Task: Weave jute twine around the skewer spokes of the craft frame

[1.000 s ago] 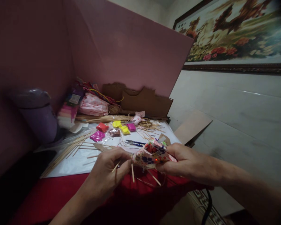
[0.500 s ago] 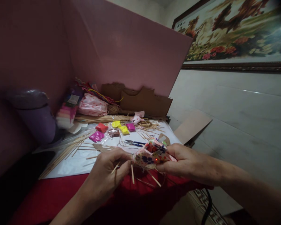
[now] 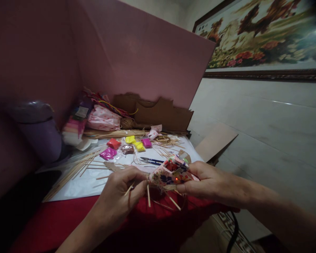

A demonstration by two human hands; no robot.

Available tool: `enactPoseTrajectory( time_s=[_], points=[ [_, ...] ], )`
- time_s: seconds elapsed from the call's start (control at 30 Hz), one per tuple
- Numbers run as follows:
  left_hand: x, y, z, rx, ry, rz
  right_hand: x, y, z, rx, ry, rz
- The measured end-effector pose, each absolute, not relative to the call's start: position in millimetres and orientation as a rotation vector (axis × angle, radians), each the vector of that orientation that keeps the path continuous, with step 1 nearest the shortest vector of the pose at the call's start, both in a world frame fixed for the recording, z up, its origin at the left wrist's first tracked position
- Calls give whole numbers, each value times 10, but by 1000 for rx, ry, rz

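One white label (image 3: pixel 81 111) is too small to read. My bent left hand (image 3: pixel 126 185) pinches the cloth (image 3: pixel 164 175), and my right hand (image 3: pixel 208 180) grips its other end.

A single head-worn view does all the watching, perched up above the near side of the red tablecloth (image 3: pixel 76 214) and pitched forward and down, with the left hand (image 3: pixel 127 188) and right hand (image 3: pixel 208 181) close to the lens, low in the frame! Past them it sweeps wide over the white sheet (image 3: pixel 81 184) to the pink panel (image 3: pixel 144 56) farther back, catching the tiled wall (image 3: pixel 258 116) and, up in the right corner, the framed horse picture (image 3: pixel 263 38).
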State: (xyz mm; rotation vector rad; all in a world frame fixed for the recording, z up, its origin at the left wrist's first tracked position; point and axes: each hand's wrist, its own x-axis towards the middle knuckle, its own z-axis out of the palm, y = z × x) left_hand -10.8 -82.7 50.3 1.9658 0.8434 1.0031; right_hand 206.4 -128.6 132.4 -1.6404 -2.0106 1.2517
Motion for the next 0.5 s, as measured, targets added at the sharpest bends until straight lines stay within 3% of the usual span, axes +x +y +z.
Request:
enactPoseTrajectory(
  time_s=[0.5],
  points=[
    [-112,-825,497,1965,826,984,2034,-1285,1322,-1574,-2008,1309]
  ],
)
